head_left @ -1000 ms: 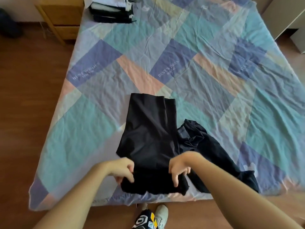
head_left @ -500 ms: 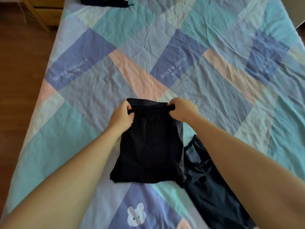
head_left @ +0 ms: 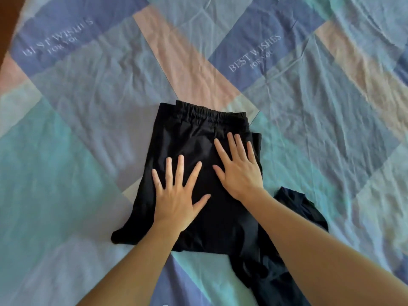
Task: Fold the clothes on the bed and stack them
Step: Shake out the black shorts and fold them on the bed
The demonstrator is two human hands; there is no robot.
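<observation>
Both hands, left (head_left: 176, 196) and right (head_left: 239, 167), lie flat with fingers spread on the folded trousers (head_left: 198, 138) mid-bed (head_left: 88, 107). Soft, light, slack cloth, I judge; lift by opposite folded edges.

A patchwork bedsheet (head_left: 88, 129) in blue, teal, pink and lilac blocks covered nearly the whole view, creased throughout (two blue blocks read "BEST WISHES FOR YOU"). Brown floor (head_left: 7, 16) showed at its upper-left corner.
</observation>
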